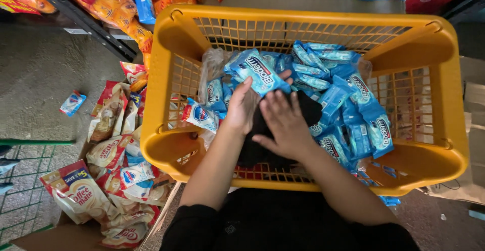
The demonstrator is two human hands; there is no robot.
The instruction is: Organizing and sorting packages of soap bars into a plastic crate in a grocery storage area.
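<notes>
Under both hands [273, 112], half-hidden black cloth [262, 145]

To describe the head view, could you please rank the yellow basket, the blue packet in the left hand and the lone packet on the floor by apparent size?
1. yellow basket
2. blue packet
3. lone packet; farther away, so true size is unsure.
</notes>
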